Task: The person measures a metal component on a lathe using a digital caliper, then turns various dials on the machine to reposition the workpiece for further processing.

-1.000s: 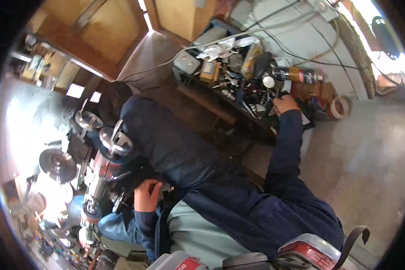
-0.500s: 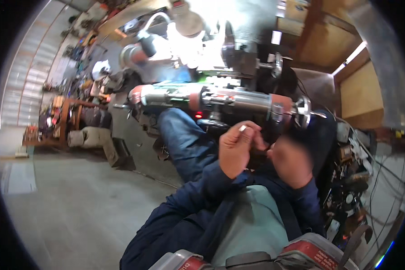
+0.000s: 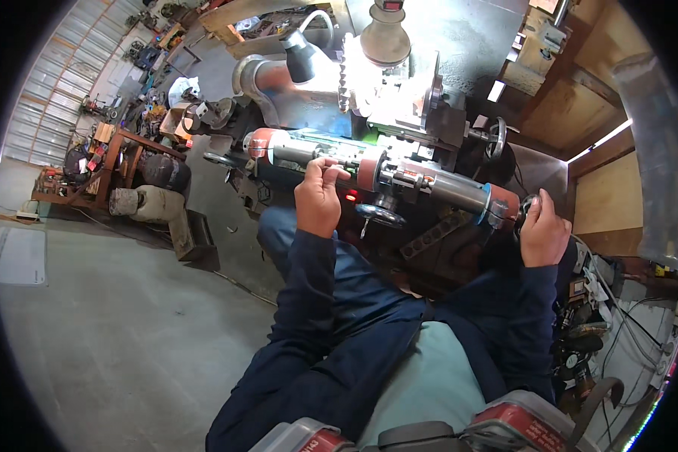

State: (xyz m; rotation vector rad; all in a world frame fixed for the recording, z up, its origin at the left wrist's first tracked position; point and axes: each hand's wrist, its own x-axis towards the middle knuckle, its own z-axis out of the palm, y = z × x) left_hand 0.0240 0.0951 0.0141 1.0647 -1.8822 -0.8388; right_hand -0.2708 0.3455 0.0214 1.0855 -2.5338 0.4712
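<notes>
A long machine fixture with a metal cylinder [image 3: 459, 191] and red-painted end supports lies across in front of my knees. My left hand [image 3: 320, 203] is raised to the gap between its left end and the red middle collar [image 3: 368, 172]. Thumb and forefinger are pinched there; whatever lies between them is too small to make out. At the fixture's right end, my right hand [image 3: 546, 235] has its fingers curled round a handwheel [image 3: 526, 204], mostly hidden by the hand. Below the collar sits a smaller chrome handwheel [image 3: 381, 216], touched by neither hand.
Behind the fixture stand a brightly lit grinding machine [image 3: 399, 98], a black lamp head [image 3: 300, 64] and another handwheel [image 3: 498, 138]. A motor-like cast body [image 3: 154, 205] stands on the floor at left. Cables and clutter [image 3: 584, 331] line the right side.
My hands were together above my lap, a small shiny piece at the left fingers. They have parted: the left went up and left to the fixture, the right to the end handwheel. The view shifted too.
</notes>
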